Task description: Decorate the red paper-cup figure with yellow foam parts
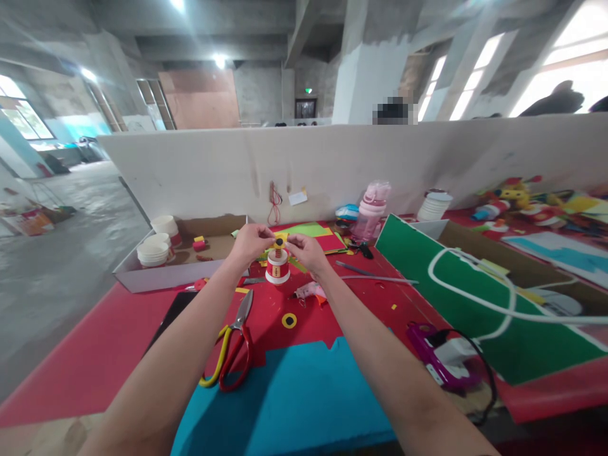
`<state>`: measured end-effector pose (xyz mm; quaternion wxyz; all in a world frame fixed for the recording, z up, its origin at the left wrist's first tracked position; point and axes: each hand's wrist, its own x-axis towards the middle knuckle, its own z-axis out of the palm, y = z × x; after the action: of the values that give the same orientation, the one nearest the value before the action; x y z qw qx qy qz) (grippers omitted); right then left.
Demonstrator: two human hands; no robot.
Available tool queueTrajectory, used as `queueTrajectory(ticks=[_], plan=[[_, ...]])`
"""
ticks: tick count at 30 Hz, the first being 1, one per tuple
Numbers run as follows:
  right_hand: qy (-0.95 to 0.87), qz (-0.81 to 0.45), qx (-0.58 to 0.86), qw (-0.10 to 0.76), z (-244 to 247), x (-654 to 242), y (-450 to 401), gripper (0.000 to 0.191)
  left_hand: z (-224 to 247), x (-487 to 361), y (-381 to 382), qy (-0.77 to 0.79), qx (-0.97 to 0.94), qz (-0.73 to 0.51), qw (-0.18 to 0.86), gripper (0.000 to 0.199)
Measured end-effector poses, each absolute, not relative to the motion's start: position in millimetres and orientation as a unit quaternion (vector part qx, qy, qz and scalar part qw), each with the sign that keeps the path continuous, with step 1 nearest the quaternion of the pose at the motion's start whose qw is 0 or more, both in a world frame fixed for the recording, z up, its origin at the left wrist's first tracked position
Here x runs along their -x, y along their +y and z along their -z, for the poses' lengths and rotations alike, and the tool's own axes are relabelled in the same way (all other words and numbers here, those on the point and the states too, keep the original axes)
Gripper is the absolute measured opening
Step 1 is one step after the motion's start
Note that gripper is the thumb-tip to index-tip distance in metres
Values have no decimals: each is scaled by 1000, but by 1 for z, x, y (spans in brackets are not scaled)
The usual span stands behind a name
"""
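Observation:
My left hand (254, 245) and my right hand (308, 252) meet at a small yellow paper piece with a black round centre (279, 242). Each hand pinches one side of it between closed fingers. Right below stands a white paper cup (277, 268), upside down, with a red band and a yellow label. A short brown stem or coil joins the cup's top to the yellow piece. Nearer to me on the red tabletop lies a flat yellow ring with a black middle (289, 321). A pink glue gun (311, 291) rests beside my right wrist.
Large scissors (236, 342) with red and yellow handles lie on blue cloth (304, 392). A shallow box (166, 278) with paper cups stands left. Coloured sheets (327, 237) and a pink bottle (373, 212) are behind. A purple power strip (441, 364) and green board (456, 297) occupy the right.

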<state>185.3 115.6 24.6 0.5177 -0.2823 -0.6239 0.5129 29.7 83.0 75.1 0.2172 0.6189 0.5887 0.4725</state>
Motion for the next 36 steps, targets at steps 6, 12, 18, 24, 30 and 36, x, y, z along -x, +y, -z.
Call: queueTrajectory(ticks=[6,12,18,24,30,36], plan=[[-624,-501,304,516,-25,-186,118,23,-76,-11,77,577,-585,-537,189,23],[-644,-475,325,504,-27,-190,120,23,-45,13,59,586,-553,-566,177,26],[-655,-475,317,494,-33,-190,117,23,-34,-10,62,506,-552,-590,303,39],[-658,-467,309,504,-31,-186,122,25,-27,-22,68,535,-493,-618,299,35],[-628,-487,323,514,-23,-177,116,32,-22,-25,66,543,-475,-631,286,34],[-623,-491,324,515,-24,-171,114,24,-28,-28,64,547,-467,-633,286,31]])
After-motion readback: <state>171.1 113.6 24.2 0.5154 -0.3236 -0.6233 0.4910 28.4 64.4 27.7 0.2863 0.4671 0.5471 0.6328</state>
